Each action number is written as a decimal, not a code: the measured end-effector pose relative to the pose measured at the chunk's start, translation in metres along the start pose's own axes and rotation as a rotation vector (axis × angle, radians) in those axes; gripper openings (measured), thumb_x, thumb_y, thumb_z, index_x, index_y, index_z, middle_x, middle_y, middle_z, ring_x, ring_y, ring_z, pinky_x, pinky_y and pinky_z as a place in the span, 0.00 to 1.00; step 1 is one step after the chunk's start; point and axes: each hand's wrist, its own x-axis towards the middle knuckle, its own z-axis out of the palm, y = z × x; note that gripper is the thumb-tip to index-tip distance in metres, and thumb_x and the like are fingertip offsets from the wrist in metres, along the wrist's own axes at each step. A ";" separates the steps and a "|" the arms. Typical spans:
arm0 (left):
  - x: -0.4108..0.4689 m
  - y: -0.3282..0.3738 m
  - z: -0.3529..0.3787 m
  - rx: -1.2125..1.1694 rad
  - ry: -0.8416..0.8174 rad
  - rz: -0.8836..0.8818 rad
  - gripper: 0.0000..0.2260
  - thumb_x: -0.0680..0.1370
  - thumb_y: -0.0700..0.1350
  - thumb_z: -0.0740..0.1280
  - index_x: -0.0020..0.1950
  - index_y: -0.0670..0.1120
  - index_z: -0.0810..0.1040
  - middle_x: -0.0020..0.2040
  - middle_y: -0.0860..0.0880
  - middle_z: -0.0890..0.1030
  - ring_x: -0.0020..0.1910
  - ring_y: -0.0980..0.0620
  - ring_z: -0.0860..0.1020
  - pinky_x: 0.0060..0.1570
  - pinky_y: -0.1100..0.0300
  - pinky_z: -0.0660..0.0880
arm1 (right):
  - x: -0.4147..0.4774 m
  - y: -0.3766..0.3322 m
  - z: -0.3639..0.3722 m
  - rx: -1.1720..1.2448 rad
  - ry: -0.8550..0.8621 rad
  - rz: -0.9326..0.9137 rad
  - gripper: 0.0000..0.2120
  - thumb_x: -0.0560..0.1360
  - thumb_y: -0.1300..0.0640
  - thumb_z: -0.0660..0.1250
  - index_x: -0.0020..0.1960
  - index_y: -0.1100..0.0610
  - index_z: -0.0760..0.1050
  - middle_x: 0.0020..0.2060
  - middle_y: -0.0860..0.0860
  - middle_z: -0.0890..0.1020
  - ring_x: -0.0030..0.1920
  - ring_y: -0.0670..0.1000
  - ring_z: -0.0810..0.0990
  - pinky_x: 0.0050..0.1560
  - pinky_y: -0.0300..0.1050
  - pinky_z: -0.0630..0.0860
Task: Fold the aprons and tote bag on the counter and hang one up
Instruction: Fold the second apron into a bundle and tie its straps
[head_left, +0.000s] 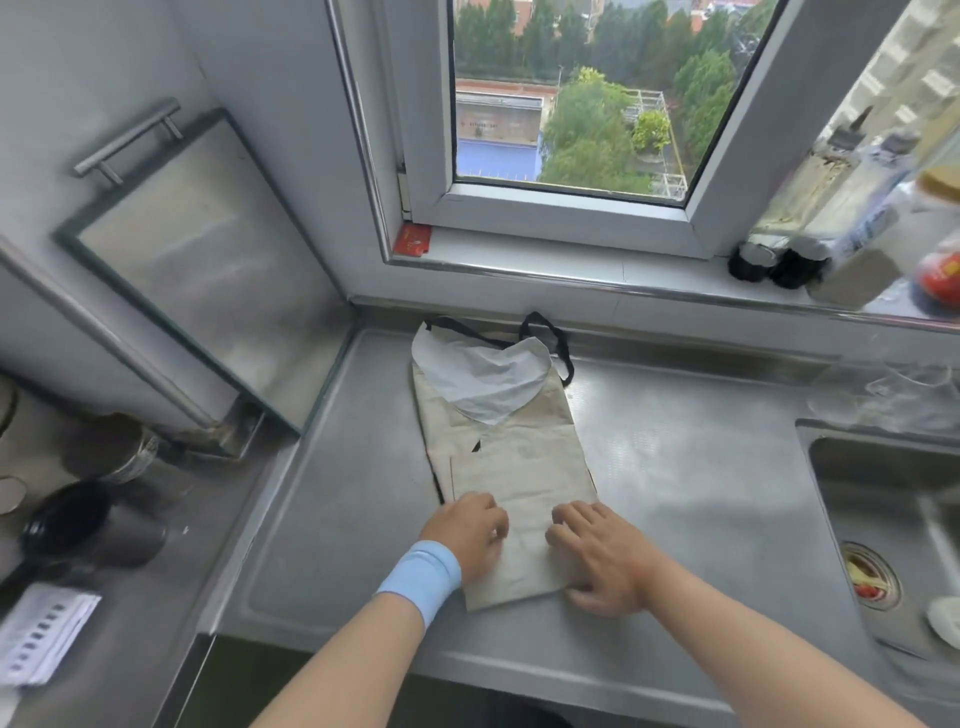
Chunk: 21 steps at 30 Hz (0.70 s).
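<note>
We see brushed steel counter (675, 467). Flat on it lies long beige fabric tote bag with black handles (511, 467), handles at far end. Our hands sit apart on its near end. Right hand (602, 556) grips near right edge, thumb at corner. Left hand (467, 530) has fingers curled on cloth; pinching or pressing, we cannot tell.
</note>
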 end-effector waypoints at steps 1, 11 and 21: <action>-0.004 0.006 0.005 0.008 -0.059 0.004 0.11 0.76 0.52 0.63 0.56 0.52 0.75 0.58 0.51 0.73 0.59 0.47 0.72 0.55 0.55 0.72 | -0.004 0.001 0.003 -0.037 -0.035 0.003 0.25 0.66 0.40 0.60 0.57 0.53 0.70 0.58 0.52 0.72 0.55 0.55 0.73 0.54 0.51 0.72; -0.031 0.023 0.007 0.047 -0.208 -0.090 0.22 0.72 0.49 0.68 0.66 0.52 0.69 0.63 0.49 0.73 0.61 0.44 0.73 0.58 0.52 0.73 | -0.011 -0.018 -0.002 0.003 0.111 0.142 0.22 0.75 0.46 0.40 0.44 0.55 0.70 0.42 0.53 0.78 0.38 0.59 0.78 0.34 0.50 0.65; -0.041 0.017 -0.081 -0.056 -0.545 -0.313 0.09 0.78 0.49 0.66 0.52 0.44 0.76 0.45 0.48 0.73 0.44 0.47 0.71 0.45 0.59 0.70 | -0.012 -0.024 -0.097 0.572 -0.450 0.400 0.15 0.65 0.38 0.72 0.37 0.48 0.77 0.33 0.41 0.75 0.37 0.46 0.73 0.37 0.41 0.67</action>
